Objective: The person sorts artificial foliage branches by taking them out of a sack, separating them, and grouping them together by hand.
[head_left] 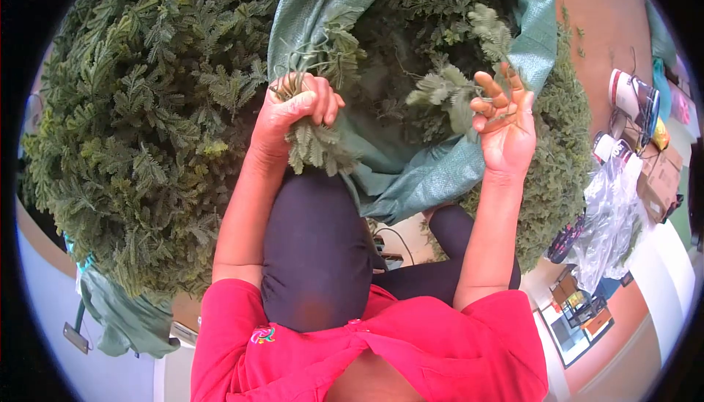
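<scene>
My left hand (pixel 304 107) is closed round a bunch of feathery green sprigs (pixel 320 147). Cut stems stick out above the fist and leaves hang below it. Palm up, my right hand (pixel 506 125) has its fingers apart and partly curled, with bare palm showing. Beside its fingertips are a pale leafy sprig (pixel 449 88) and another sprig (pixel 490 30) just above. Both hands are over the mouth of a green woven sack (pixel 433 176), whose rim is folded back. More dark greenery (pixel 400 35) lies inside the sack.
A large heap of the same foliage (pixel 139 131) rises on the left, with more greenery (pixel 554 175) behind the sack on the right. Clear plastic bags (pixel 605 219) and a cardboard box (pixel 660 178) stand at far right. Green cloth (pixel 125 314) hangs at lower left.
</scene>
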